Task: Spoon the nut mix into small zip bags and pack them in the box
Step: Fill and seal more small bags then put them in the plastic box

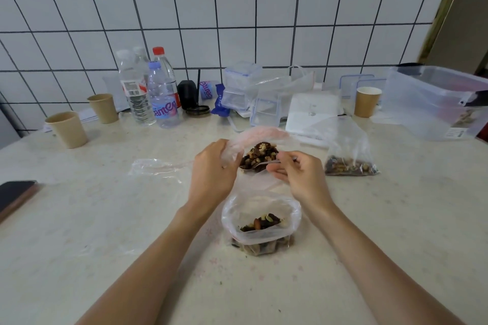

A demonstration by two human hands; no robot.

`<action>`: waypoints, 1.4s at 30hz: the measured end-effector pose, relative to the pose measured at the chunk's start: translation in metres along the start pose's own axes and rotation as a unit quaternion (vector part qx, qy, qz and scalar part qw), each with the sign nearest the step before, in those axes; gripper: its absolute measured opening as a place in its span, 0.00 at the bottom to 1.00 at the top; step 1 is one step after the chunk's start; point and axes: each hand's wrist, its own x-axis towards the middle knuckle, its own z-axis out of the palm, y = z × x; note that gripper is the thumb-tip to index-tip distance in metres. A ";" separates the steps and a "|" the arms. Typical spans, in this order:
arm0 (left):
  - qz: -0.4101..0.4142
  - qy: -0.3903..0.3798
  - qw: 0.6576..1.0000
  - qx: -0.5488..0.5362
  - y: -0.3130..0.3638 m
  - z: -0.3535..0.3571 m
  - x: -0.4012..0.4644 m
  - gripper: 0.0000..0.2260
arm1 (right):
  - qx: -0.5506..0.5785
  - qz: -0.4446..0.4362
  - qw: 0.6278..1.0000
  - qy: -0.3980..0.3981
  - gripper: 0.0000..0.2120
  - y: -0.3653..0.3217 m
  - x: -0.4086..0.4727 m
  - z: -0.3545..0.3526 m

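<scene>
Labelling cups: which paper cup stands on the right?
The paper cup beside the clear storage box; the other two cups stand at the far left, near the bottles.

I am counting three paper cups (69, 128), four water bottles (161, 95), three nut-filled bags (260, 229) and one spoon (254, 166) on the worktop (105, 219).

Clear glossy plastic is being shown by the zip bags (261, 229), shiny metal by the spoon (260, 165), matt brown paper by the cups (68, 128).

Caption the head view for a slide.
Left hand holds a zip bag open; right hand lifts a heaped spoon.
</scene>
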 end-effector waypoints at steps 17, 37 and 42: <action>-0.033 0.032 0.998 -0.041 0.001 -0.004 0.002 0.06 | 0.074 0.109 0.990 0.046 0.09 -0.007 -0.003 -0.003; -0.060 0.024 0.998 -0.024 0.023 -0.063 -0.037 0.09 | 0.155 0.099 0.982 0.048 0.13 -0.060 -0.045 -0.047; -0.102 -0.089 0.989 -0.055 0.036 -0.071 -0.065 0.22 | 0.158 0.098 0.982 0.022 0.13 -0.085 -0.079 -0.065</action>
